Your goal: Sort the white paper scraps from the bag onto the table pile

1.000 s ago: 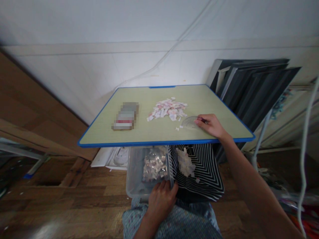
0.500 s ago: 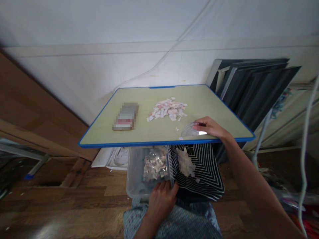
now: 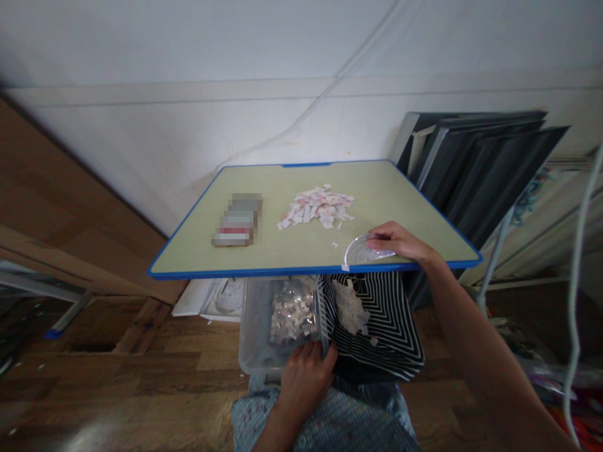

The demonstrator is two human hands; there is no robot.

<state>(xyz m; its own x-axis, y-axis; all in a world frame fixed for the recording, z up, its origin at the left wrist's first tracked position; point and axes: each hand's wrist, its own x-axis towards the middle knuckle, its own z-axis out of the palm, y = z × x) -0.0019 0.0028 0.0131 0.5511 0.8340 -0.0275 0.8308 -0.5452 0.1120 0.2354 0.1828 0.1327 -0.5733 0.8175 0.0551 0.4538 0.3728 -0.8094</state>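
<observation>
My right hand is closed on a clear plastic protractor near the front right edge of the table. A small paper scrap touches the protractor's left tip at the blue rim. Farther back lies a pile of torn paper pieces, with a tiny scrap apart from it. Below the table, my left hand is closed over the near rim where a clear plastic bin meets a black-and-white striped bag. More paper bits show inside both.
A blurred-out box-like object lies on the table's left side. Dark flat panels lean against the wall at right. A white cable hangs at far right, and brown cardboard stands at left.
The protractor has turned or tilted slightly, and its left tip with the small scrap has come to the table's front rim. My left hand stays in place.
</observation>
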